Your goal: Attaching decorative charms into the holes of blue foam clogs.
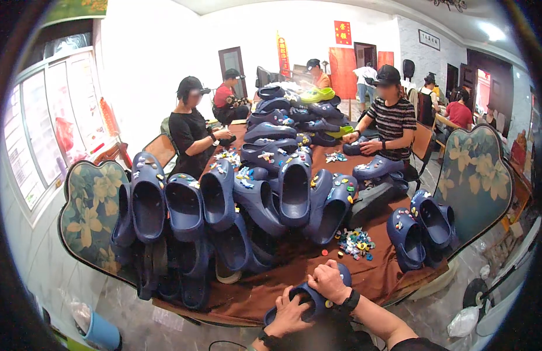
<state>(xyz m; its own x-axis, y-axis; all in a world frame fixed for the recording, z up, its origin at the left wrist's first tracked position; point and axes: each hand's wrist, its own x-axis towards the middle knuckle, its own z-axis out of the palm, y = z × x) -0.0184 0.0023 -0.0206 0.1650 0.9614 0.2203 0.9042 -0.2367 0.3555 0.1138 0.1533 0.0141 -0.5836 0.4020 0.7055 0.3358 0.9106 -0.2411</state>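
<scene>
Brown cloth covers the long counter (376, 275), heaped with dark blue clogs (294, 193) down its length. At the near edge both hands grip one blue clog (309, 298): the left hand (290, 316) is clamped on its near rim, the right hand (328, 282) closed over its far end (a black wristband sits on that wrist). Just beyond lies a pile of small colourful charms (354, 243). Several people sit along the far sides.

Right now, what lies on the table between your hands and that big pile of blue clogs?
In the head view, a small heap of colourful charms lies on the brown tablecloth, between the hands' clog and the pile of clogs.
</scene>
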